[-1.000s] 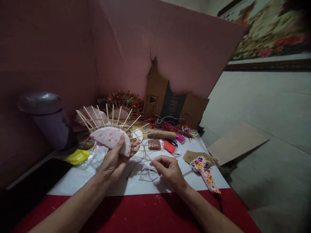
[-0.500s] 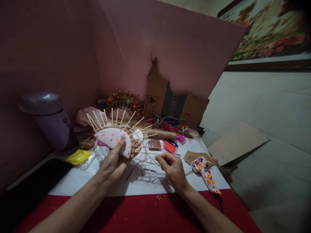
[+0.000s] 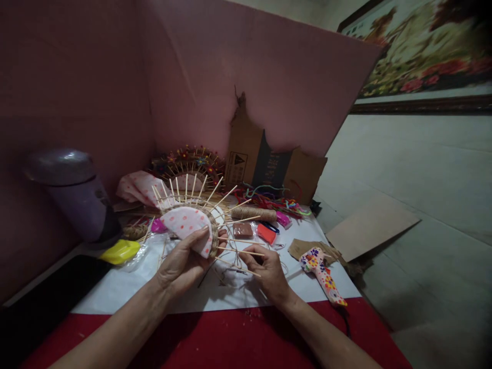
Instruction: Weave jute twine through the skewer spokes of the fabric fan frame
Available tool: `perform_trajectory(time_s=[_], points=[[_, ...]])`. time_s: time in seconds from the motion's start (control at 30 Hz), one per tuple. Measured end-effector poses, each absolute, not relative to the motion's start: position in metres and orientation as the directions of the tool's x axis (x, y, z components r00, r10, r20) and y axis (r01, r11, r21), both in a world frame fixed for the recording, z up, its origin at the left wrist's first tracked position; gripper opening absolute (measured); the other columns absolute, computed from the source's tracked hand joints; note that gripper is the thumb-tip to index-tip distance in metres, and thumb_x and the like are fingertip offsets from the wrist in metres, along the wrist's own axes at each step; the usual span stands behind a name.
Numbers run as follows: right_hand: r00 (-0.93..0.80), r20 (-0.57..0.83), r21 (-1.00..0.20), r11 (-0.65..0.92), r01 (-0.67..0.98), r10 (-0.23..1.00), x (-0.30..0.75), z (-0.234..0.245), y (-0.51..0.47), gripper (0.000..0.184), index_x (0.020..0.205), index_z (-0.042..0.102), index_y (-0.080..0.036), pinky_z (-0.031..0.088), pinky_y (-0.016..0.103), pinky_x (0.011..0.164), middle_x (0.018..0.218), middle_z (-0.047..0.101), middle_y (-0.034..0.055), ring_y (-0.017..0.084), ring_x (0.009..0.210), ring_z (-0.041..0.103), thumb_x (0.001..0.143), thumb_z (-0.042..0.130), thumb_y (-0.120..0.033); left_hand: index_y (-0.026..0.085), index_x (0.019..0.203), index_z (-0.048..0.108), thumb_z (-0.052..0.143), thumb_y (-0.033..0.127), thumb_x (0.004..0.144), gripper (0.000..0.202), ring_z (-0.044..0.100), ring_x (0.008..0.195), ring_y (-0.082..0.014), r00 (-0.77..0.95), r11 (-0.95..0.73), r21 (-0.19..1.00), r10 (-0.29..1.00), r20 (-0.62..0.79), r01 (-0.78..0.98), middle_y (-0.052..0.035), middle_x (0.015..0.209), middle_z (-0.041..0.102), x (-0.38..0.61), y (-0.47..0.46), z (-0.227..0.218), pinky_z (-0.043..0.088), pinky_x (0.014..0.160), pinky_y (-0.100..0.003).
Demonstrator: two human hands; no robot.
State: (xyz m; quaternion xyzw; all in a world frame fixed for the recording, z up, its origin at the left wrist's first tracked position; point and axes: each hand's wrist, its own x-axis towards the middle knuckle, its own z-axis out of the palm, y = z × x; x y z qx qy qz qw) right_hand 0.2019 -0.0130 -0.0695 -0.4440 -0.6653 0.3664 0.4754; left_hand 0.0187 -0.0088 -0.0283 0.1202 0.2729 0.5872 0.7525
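Note:
My left hand [image 3: 183, 262] grips a half-round piece [image 3: 186, 223] faced with white cloth with red dots, thumb on the front and fingers behind. Thin wooden sticks [image 3: 241, 206] fan out from its curved edge, where brown twine [image 3: 214, 233] is woven round them. To the right of the piece, my right hand [image 3: 267, 271] is closed in a pinch by the lower sticks. A loose strand of twine runs to its fingertips, which are partly hidden by a stick. Behind stands a similar half-round piece [image 3: 188, 169] with coloured beads and flowers on its sticks.
A twine roll [image 3: 253, 213], brown clay pack [image 3: 243, 230], red clay pack [image 3: 266, 234] and colourful pipe cleaners [image 3: 265, 197] lie behind my hands. A flower-patterned glue gun [image 3: 323, 274] rests at right. A purple bottle [image 3: 79, 197] and yellow packet [image 3: 121, 251] are left; torn cardboard [image 3: 246, 154] stands behind.
The half-round piece and my left hand have shifted a little right and down. My right hand has moved slightly left and down, closer in among the lower sticks.

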Motion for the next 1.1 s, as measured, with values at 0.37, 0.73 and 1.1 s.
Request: perform_trajectory(time_s=[0.37,0.73,1.1], points=[[-0.147,0.340,-0.897,0.367,0.248,0.929,0.204,-0.072,-0.008,0.021,0.071,0.061,-0.017,0.037,0.022,0.054,0.058,0.052,-0.0025,0.011,0.055,0.047,0.083,0.054,-0.033,0.016,0.087,0.062,0.055,0.029,0.084,0.016,0.062,0.097,-0.0280,0.402,0.427,0.427,0.903,-0.152,-0.797,-0.0133,0.095,0.069,0.015,-0.012,-0.029,0.034,0.094,-0.064],[-0.365,0.291,-0.917,0.367,0.158,0.884,0.198,-0.068,-0.019,0.015,0.082,0.071,-0.019,0.041,0.022,0.052,0.066,0.062,0.0000,0.011,0.056,0.050,0.078,0.057,-0.023,0.013,0.107,0.060,0.046,0.046,0.085,0.042,0.065,0.091,-0.0314,0.486,0.443,0.567,0.870,-0.083,-0.695,-0.0182,0.095,0.069,0.027,-0.027,-0.019,0.049,0.082,-0.049],[0.025,0.181,-0.965,0.183,-0.188,0.983,0.212,-0.059,-0.002,0.029,0.086,0.070,-0.017,0.048,0.030,0.067,0.077,0.067,0.0056,0.016,0.068,0.060,0.078,0.059,-0.043,0.012,0.083,0.061,0.063,0.033,0.076,0.022,0.066,0.061,-0.0201,0.013,0.064,0.786,0.997,-0.071,-0.615,-0.0073,0.070,0.070,0.032,-0.022,-0.023,0.057,0.059,-0.035]])
